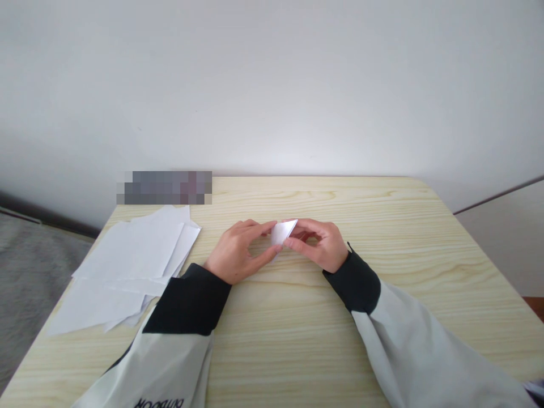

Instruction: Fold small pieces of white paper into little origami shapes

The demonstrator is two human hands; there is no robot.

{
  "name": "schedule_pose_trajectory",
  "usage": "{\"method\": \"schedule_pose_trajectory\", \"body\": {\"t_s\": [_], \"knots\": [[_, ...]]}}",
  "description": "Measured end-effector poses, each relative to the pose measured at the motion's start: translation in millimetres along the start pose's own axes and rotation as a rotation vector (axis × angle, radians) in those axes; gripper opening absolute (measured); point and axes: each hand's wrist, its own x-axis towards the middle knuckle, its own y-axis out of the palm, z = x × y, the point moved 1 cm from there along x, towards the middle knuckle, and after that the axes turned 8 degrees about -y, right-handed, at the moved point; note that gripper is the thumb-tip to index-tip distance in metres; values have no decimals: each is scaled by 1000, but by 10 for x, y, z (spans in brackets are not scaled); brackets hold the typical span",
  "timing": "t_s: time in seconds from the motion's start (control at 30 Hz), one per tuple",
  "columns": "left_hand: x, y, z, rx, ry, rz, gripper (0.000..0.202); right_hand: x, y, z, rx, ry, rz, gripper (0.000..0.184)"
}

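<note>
A small folded piece of white paper [282, 232] is held between my two hands, above the middle of the table. My left hand [242, 249] grips its left side, with the thumb at the lower edge and the index finger at the top. My right hand [318, 243] pinches the right side between thumb and fingers. One corner of the paper points up to the right. Some of the fingers behind the paper are hidden.
Several loose white sheets [131, 249] lie overlapping on the left part of the wooden table [289, 351]. A blurred-out dark object [165, 188] sits at the back left corner. A white wall [297, 85] rises behind the table, and grey carpet [38, 272] shows at the left.
</note>
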Motion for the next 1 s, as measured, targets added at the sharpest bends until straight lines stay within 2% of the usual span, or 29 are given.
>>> {"method": "schedule_pose_trajectory", "body": {"t_s": [0.4,0.63,0.83,1.0], "knots": [[-11,-11,-20,33,-65,-65,33,7,28,15,-19,43,-4,28],[-14,3,-22,37,-64,-165,33,-3,101,38,-220,-41,-96,10],[-13,23,-43,39,-76,-127,34,-5,119,53,-319,-86,-87,6],[-10,28,-59,48,-63,-87,36,-27,126,35,-346,-122,-186,12]]}}
